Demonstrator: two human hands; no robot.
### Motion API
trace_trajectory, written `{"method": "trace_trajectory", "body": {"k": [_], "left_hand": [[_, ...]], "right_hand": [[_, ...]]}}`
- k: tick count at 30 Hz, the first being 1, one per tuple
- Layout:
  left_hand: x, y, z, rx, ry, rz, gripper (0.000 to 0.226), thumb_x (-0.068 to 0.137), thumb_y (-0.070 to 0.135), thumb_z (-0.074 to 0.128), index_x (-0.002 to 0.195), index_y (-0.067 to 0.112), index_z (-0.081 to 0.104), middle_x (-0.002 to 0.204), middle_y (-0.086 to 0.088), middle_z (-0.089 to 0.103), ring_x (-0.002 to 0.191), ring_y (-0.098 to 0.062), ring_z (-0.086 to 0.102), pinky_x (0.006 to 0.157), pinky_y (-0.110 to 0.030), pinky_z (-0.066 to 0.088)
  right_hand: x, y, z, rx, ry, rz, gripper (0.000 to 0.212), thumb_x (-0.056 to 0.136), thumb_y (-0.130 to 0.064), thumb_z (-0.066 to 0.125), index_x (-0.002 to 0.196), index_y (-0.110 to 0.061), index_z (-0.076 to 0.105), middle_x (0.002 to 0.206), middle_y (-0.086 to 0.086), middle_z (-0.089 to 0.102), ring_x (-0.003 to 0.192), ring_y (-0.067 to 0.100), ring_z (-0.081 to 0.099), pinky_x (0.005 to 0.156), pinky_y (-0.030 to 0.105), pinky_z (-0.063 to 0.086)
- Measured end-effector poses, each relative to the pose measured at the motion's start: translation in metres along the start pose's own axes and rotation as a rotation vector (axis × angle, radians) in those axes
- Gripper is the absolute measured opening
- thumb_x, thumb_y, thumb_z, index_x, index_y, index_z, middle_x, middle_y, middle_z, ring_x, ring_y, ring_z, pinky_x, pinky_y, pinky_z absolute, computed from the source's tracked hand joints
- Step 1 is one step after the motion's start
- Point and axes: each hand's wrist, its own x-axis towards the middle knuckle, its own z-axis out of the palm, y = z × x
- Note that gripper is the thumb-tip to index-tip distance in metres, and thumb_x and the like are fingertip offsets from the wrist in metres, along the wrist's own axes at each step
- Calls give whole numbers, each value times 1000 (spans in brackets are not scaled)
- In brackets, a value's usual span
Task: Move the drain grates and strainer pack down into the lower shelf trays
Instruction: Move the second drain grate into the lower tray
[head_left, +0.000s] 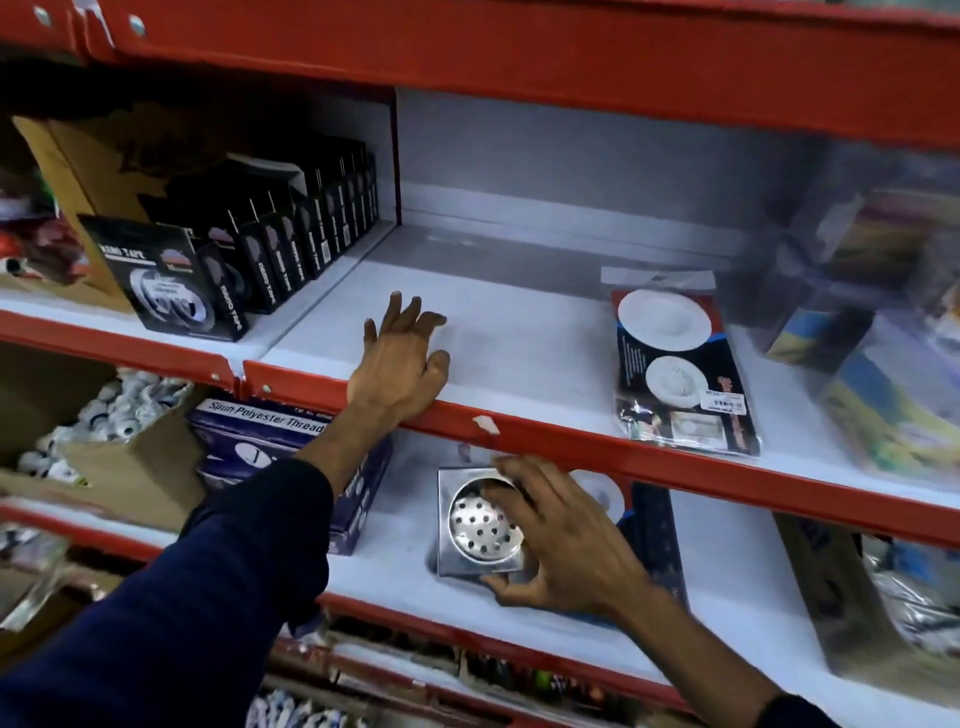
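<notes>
A square steel drain grate (475, 525) with a round perforated centre lies on the white lower shelf (395, 577). My right hand (563, 540) grips its right side, fingers on the top edge and thumb under the front corner. A strainer pack (675, 369) in clear plastic, showing two white round strainers, lies flat on the upper shelf (498, 332) to the right. My left hand (400, 358) rests palm down on that shelf's front edge, fingers spread, holding nothing. A second dark pack (649, 525) lies on the lower shelf behind my right hand, mostly hidden.
Black tape boxes (249, 260) stand in rows at the upper left. A blue thread box (291, 441) and a carton of white fittings (104, 431) sit lower left. Blurred packaged goods (883, 338) fill the right side. Red shelf lips (571, 447) run across.
</notes>
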Motion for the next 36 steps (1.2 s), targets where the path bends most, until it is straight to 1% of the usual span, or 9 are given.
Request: {"method": "trace_trajectory", "body": {"k": [3, 9, 14, 20, 24, 27, 30, 33, 36], "left_hand": [[1, -1, 1, 0, 2, -5, 66, 79, 33, 35, 143, 22, 42, 163, -11, 25, 155, -23, 2, 124, -58, 7], [2, 0, 2, -6, 31, -5, 63, 79, 31, 38, 140, 21, 45, 161, -11, 30, 155, -23, 6, 124, -58, 10], [3, -1, 3, -7, 40, -5, 64, 77, 30, 38, 139, 20, 46, 160, -12, 33, 155, -23, 8, 123, -58, 13], [5, -2, 3, -5, 49, -1, 64, 76, 31, 37, 139, 21, 46, 160, -10, 33, 155, -21, 9, 124, -57, 12], [5, -3, 3, 1, 50, 3, 64, 76, 33, 37, 139, 22, 46, 161, -8, 32, 155, -21, 9, 124, -57, 12], [4, -1, 3, 18, 51, 16, 64, 77, 33, 37, 140, 22, 45, 161, -8, 32, 155, -22, 10, 123, -58, 12], [5, -2, 3, 27, 32, 11, 64, 78, 34, 37, 141, 23, 44, 161, -7, 31, 155, -22, 8, 123, -59, 11], [4, -2, 2, 56, 2, 14, 65, 79, 37, 34, 143, 24, 41, 163, -6, 28, 155, -22, 6, 123, -60, 9], [-1, 0, 1, 98, -26, 27, 65, 83, 42, 30, 145, 25, 40, 163, -5, 26, 155, -24, 5, 122, -62, 8]], "right_hand": [[-8, 5, 41, 29, -43, 16, 77, 73, -66, 61, 135, -22, 48, 145, 5, 45, 134, 23, 43, 111, 35, 39], [4, 24, 110, 61, -317, 357, 88, 75, -72, 56, 143, -20, 39, 146, 7, 45, 135, 28, 42, 109, 40, 43], [21, 29, 151, 61, -538, 383, 79, 78, -62, 60, 138, -14, 44, 140, 13, 46, 129, 31, 43, 112, 40, 37], [20, 37, 160, 64, -606, 356, 86, 82, -60, 65, 148, -13, 36, 150, 15, 40, 140, 33, 36, 120, 40, 28], [18, 31, 131, 124, -411, 274, 66, 91, -49, 56, 149, -24, 36, 157, 5, 39, 144, 26, 37, 118, 36, 32], [20, 21, 93, 70, -85, 141, 43, 95, -35, 53, 137, -27, 47, 137, -3, 58, 122, 17, 58, 92, 33, 55], [30, 18, 52, -68, 311, -89, 34, 89, -22, 62, 122, -21, 56, 111, -3, 64, 98, 16, 58, 78, 31, 49], [50, 20, 4, -128, 507, -89, 34, 89, -21, 61, 123, -19, 58, 119, 0, 62, 104, 20, 57, 90, 35, 46], [68, 28, -34, -168, 454, 129, 48, 96, -34, 52, 142, -21, 48, 149, 3, 47, 139, 24, 41, 115, 41, 32]]}}
